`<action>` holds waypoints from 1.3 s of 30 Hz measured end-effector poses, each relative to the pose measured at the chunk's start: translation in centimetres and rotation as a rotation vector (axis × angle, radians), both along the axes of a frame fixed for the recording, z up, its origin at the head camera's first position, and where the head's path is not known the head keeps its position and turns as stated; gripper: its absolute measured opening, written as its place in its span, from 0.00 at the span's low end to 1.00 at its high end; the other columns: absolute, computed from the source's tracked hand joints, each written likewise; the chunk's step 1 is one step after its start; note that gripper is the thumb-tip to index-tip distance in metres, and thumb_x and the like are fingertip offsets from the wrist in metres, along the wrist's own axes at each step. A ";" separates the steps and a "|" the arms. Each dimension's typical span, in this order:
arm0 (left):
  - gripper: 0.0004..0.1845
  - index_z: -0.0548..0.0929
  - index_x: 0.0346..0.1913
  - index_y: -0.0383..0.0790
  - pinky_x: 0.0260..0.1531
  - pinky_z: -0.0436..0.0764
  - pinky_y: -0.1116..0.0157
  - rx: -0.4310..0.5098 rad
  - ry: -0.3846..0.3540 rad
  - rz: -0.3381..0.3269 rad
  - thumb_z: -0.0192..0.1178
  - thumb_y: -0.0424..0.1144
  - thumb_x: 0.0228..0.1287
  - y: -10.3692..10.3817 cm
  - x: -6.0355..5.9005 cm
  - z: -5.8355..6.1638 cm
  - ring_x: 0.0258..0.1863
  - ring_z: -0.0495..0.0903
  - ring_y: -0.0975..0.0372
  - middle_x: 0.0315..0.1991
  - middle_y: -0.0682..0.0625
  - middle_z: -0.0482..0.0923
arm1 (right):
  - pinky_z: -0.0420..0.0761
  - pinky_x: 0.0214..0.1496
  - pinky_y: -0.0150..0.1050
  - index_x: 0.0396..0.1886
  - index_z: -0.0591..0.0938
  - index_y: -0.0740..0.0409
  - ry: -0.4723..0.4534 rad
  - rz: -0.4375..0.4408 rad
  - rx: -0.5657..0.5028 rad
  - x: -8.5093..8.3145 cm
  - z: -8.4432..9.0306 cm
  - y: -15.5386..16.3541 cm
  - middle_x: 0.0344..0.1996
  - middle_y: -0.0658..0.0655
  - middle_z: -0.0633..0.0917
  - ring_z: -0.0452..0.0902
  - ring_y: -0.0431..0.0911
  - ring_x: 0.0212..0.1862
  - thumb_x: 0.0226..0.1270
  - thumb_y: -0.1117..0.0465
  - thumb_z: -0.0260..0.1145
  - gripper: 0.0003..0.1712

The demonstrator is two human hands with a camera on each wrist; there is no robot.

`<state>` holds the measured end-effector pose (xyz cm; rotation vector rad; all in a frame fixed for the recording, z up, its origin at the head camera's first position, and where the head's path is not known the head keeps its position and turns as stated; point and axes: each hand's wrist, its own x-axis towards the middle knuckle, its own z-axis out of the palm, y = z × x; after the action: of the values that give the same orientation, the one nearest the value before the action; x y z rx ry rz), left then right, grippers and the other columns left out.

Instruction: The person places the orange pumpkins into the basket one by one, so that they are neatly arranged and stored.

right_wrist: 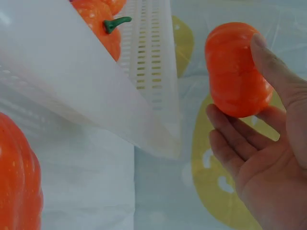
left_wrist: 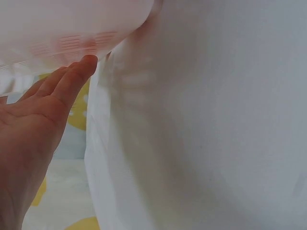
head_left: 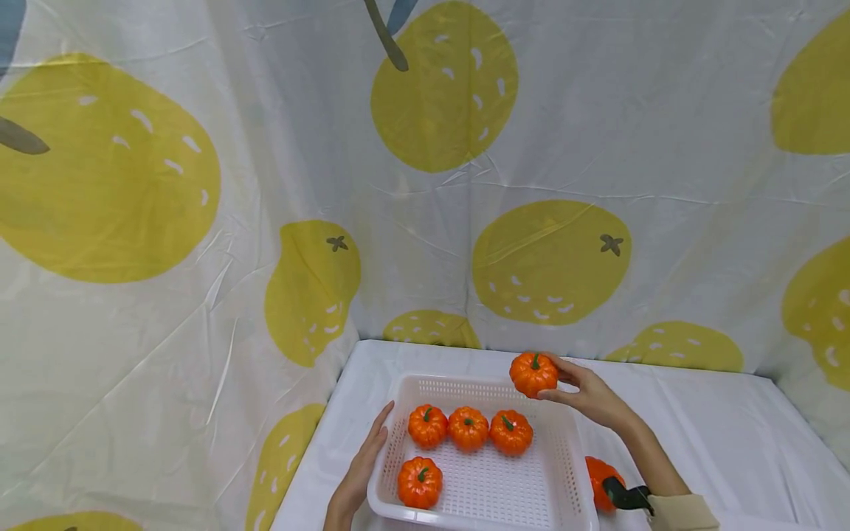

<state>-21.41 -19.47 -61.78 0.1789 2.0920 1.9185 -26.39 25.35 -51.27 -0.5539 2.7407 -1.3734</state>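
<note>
Between the thumb and fingers of my right hand [head_left: 587, 394] is a small orange toy pumpkin [head_left: 533, 375] with a green stem, held above the back right of a white plastic basket [head_left: 505, 501]. The right wrist view shows the same pumpkin [right_wrist: 236, 69] pinched, clear of the basket wall. My left hand [head_left: 361, 468] lies along the basket's left side, its fingers straight, and the left wrist view shows those fingertips [left_wrist: 89, 61] at the basket wall. Inside the basket, several pumpkins stand: a row along the back, and one pumpkin [head_left: 420, 482] at the front left.
Outside the basket's right wall another orange pumpkin [head_left: 600, 479] sits on the white-covered table [head_left: 724, 435], partly behind a dark band [head_left: 624, 494] at the right wrist. A fruit-printed curtain [head_left: 425, 199] hangs behind and to the left.
</note>
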 end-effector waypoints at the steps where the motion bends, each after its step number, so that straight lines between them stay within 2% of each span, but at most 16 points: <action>1: 0.31 0.48 0.83 0.70 0.73 0.46 0.25 0.000 0.002 -0.001 0.32 0.64 0.82 0.0 0.0 0.0 0.84 0.38 0.38 0.87 0.47 0.37 | 0.78 0.64 0.65 0.80 0.62 0.67 -0.017 0.012 -0.001 0.0 0.0 -0.2 0.73 0.72 0.72 0.73 0.70 0.69 0.69 0.51 0.73 0.49; 3: 0.31 0.48 0.83 0.70 0.73 0.47 0.25 -0.001 -0.002 0.002 0.33 0.64 0.82 0.0 0.0 0.0 0.84 0.38 0.38 0.87 0.47 0.37 | 0.77 0.66 0.66 0.80 0.62 0.66 -0.047 0.041 -0.010 0.1 -0.1 -0.5 0.73 0.71 0.73 0.73 0.70 0.70 0.68 0.51 0.73 0.48; 7: 0.32 0.48 0.83 0.69 0.72 0.47 0.25 -0.011 -0.010 0.014 0.34 0.65 0.81 0.1 0.0 0.2 0.84 0.37 0.37 0.87 0.47 0.37 | 0.82 0.66 0.45 0.79 0.65 0.62 -0.079 0.101 -0.014 0.2 -0.2 -0.9 0.72 0.68 0.75 0.76 0.66 0.69 0.68 0.51 0.74 0.46; 10: 0.33 0.48 0.83 0.68 0.72 0.47 0.25 -0.014 -0.009 0.017 0.34 0.65 0.81 0.1 0.1 0.3 0.84 0.37 0.36 0.87 0.46 0.37 | 0.79 0.61 0.29 0.78 0.67 0.61 -0.080 0.140 -0.014 0.3 -0.5 -1.4 0.71 0.66 0.76 0.78 0.64 0.68 0.67 0.52 0.74 0.45; 12: 0.32 0.48 0.83 0.68 0.72 0.47 0.25 -0.012 -0.006 0.015 0.34 0.64 0.81 0.2 0.1 0.3 0.84 0.38 0.37 0.87 0.46 0.37 | 0.78 0.61 0.26 0.78 0.68 0.62 -0.085 0.161 -0.018 0.3 -0.6 -1.9 0.71 0.67 0.77 0.78 0.63 0.67 0.67 0.52 0.75 0.45; 15: 0.32 0.48 0.83 0.67 0.72 0.48 0.25 -0.013 -0.002 0.013 0.34 0.64 0.81 0.2 0.2 0.2 0.84 0.38 0.36 0.87 0.46 0.37 | 0.79 0.61 0.27 0.77 0.68 0.64 -0.094 0.212 -0.025 0.4 -0.6 -2.6 0.70 0.67 0.78 0.80 0.62 0.66 0.67 0.53 0.75 0.44; 21: 0.32 0.48 0.83 0.67 0.72 0.47 0.25 -0.007 -0.001 0.014 0.34 0.64 0.81 0.2 0.2 0.1 0.84 0.37 0.36 0.87 0.46 0.37 | 0.84 0.63 0.39 0.77 0.67 0.66 -0.160 0.316 -0.031 0.6 -0.4 -3.7 0.70 0.69 0.77 0.79 0.64 0.66 0.68 0.55 0.74 0.44; 26: 0.32 0.48 0.83 0.68 0.72 0.46 0.25 -0.010 -0.001 0.012 0.33 0.64 0.82 0.2 0.1 0.0 0.84 0.37 0.37 0.87 0.46 0.37 | 0.83 0.65 0.46 0.76 0.68 0.67 -0.226 0.369 -0.023 0.6 -0.5 -4.6 0.70 0.69 0.77 0.77 0.65 0.67 0.68 0.55 0.74 0.42; 30: 0.30 0.50 0.82 0.71 0.73 0.45 0.26 0.001 -0.009 0.016 0.34 0.64 0.82 0.2 0.1 0.0 0.84 0.37 0.39 0.87 0.48 0.38 | 0.81 0.65 0.53 0.74 0.70 0.70 -0.239 0.413 0.008 0.6 -0.6 -5.1 0.68 0.70 0.78 0.79 0.64 0.65 0.66 0.55 0.76 0.43; 33: 0.30 0.51 0.82 0.71 0.73 0.45 0.26 0.001 -0.005 0.016 0.34 0.64 0.82 0.1 0.0 0.0 0.84 0.38 0.39 0.87 0.48 0.39 | 0.83 0.65 0.46 0.73 0.72 0.69 -0.258 0.452 0.036 0.7 -0.6 -5.5 0.68 0.69 0.79 0.82 0.58 0.64 0.65 0.55 0.77 0.42; 37: 0.31 0.50 0.83 0.71 0.73 0.46 0.25 -0.002 -0.005 0.011 0.33 0.64 0.81 0.0 -0.1 0.0 0.84 0.38 0.37 0.87 0.47 0.38 | 0.82 0.63 0.31 0.71 0.75 0.66 -0.302 0.512 0.039 0.7 -0.9 -6.1 0.67 0.67 0.80 0.83 0.45 0.63 0.64 0.57 0.77 0.39; 39: 0.31 0.49 0.82 0.72 0.73 0.47 0.26 0.000 -0.010 0.010 0.34 0.65 0.81 0.0 -0.1 -0.1 0.84 0.38 0.38 0.87 0.48 0.38 | 0.81 0.62 0.28 0.71 0.75 0.66 -0.318 0.539 0.031 0.7 -1.0 -6.5 0.66 0.67 0.80 0.82 0.42 0.62 0.63 0.58 0.78 0.39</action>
<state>-21.51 -19.48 -61.83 0.1582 2.0898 1.9215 -25.65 18.89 -52.26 -0.8977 2.1409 -1.1596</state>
